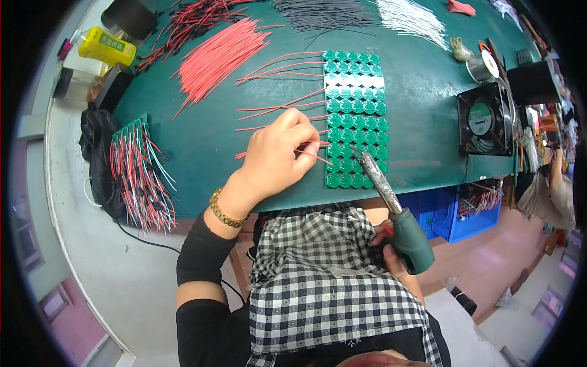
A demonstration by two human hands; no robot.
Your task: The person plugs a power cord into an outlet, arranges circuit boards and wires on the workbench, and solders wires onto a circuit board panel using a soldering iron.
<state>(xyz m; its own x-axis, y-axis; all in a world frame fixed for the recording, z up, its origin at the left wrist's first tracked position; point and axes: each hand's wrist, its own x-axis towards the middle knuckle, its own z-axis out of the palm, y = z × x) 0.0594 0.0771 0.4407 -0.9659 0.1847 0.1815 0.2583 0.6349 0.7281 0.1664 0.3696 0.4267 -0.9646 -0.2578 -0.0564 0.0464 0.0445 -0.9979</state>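
Observation:
A panel of round green circuit boards (355, 116) lies on the green table mat, with several red wires (287, 73) reaching out from its left edge. My left hand (280, 150) is beside that edge, its thumb and forefinger pinched on a red wire (315, 144) whose end meets the boards. Below the table edge, my right hand (391, 252) is wrapped around the dark green handle of a soldering iron (380, 183); the handle hides part of the fingers. The iron's tip touches or hovers over the lower boards; I cannot tell which.
Bundles of red wires (223, 58), black wires (324, 13) and white wires (413, 19) lie at the back. On the right stand a fan (485, 119) and a solder spool (483, 66). Wired boards (137, 165) hang over the left edge, near a yellow bottle (107, 48). Blue crates (468, 220) sit below.

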